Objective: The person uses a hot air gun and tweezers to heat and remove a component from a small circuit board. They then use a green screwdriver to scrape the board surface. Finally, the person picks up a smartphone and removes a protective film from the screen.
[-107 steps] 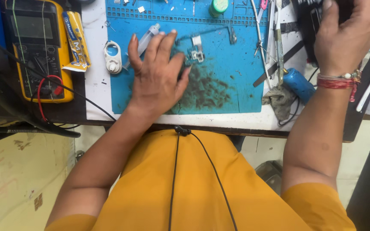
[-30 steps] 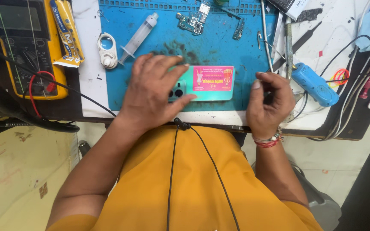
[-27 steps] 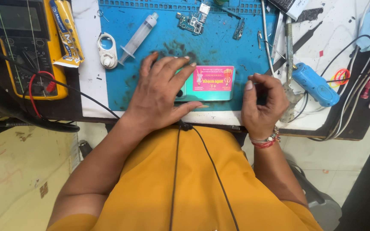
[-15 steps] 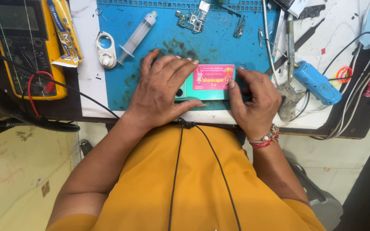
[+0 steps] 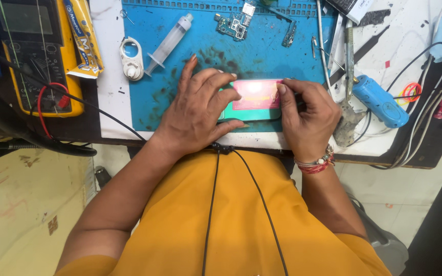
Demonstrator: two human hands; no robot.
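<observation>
While looking down from the head camera, a person in a yellow shirt is working at a bench, and both hands are meeting on a phone (image 5: 254, 102) that is lying flat, back up, on the near edge of a blue mat (image 5: 200, 56). The phone is teal with a pink sticker across its back. The left hand (image 5: 198, 115) is lying over the phone's left end, fingers slightly spread and pressing down, thumb along the near edge. The right hand (image 5: 308, 115) is gripping the right end, fingers curled together, thumb tip on the sticker's corner. Judging by this, the phone is being steadied for handling; what comes next likely calls for a firm two-handed grip. A syringe (image 5: 170, 43), a circuit board (image 5: 234, 23) and a yellow meter (image 5: 37, 56) are lying farther back.
</observation>
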